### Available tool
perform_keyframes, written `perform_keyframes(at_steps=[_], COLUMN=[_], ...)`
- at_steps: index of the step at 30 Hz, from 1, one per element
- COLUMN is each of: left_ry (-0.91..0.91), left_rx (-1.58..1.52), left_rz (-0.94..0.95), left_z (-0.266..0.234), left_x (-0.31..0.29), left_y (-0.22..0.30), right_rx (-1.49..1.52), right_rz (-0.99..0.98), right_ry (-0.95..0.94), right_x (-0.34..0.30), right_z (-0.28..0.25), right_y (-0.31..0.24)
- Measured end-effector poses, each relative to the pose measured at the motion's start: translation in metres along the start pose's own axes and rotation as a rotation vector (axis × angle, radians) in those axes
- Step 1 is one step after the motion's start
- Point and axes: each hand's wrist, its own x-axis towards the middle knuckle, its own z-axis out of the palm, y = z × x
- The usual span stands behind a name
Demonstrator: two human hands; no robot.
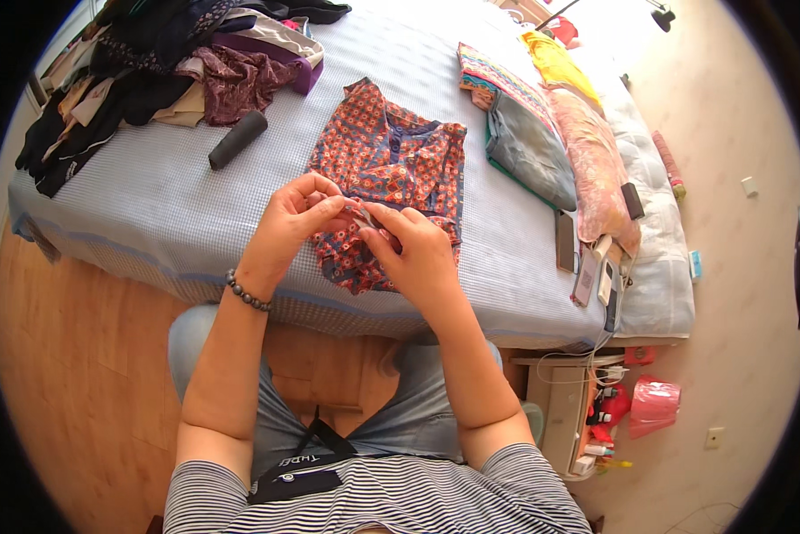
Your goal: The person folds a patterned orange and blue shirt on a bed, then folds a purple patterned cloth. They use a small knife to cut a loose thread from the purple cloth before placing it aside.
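Observation:
A red and navy patterned blouse (364, 142) lies on the bed in front of me, its neckline away from me and its lower part bunched. Above its lower half, my left hand (300, 214) and my right hand (410, 245) meet fingertip to fingertip. Both are closed in a pinch on something small with reddish and pale parts. Whether it is a piece of the blouse or a separate thing, I cannot tell, as the fingers cover most of it. A dark beaded bracelet (247, 292) circles my left wrist.
A heap of dark clothes (150, 53) and a black cylinder (238, 140) lie to the left on the bed (186, 209). Folded jeans (526, 147), a pink pillow (587, 160) and several phones (587, 278) with cables are at right. A pink lampshade (655, 407) is beyond the bed.

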Motion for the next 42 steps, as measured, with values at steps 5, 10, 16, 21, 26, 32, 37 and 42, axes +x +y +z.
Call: perform_keyframes(at_steps=[5, 10, 16, 21, 26, 32, 37, 42], left_ry=[-0.024, -0.023, -0.011, 0.013, 0.155, 0.107, -0.116, -0.323], left_rx=[-0.007, -0.041, -0.051, -0.049, 0.153, 0.14, 0.133, -0.057], left_rz=[-0.013, -0.021, -0.023, -0.051, 0.125, 0.058, -0.075, -0.173], left_z=[0.001, 0.002, 0.0, 0.001, -0.021, -0.015, 0.024, 0.067], left_x=[-0.001, -0.001, -0.001, -0.003, 0.001, 0.001, -0.003, -0.004], left_y=[0.0, 0.0, -0.002, 0.002, 0.003, 0.011, 0.014, -0.011], right_rx=[-0.249, -0.439, -0.526, -0.459, -0.166, -0.611, -0.633, 0.606], right_rz=[-0.092, -0.164, -0.211, -0.214, 0.17, 0.368, 0.136, 0.054], right_ry=[0.008, -0.035, -0.064, -0.046, 0.251, 0.258, 0.336, 0.068], right_x=[0.008, 0.012, 0.013, 0.011, -0.019, -0.082, -0.075, -0.06], right_z=[0.003, 0.007, 0.006, 0.004, -0.036, -0.041, -0.045, -0.028], right_y=[-0.009, -0.017, -0.021, -0.014, 0.084, 0.227, 0.186, 0.056])
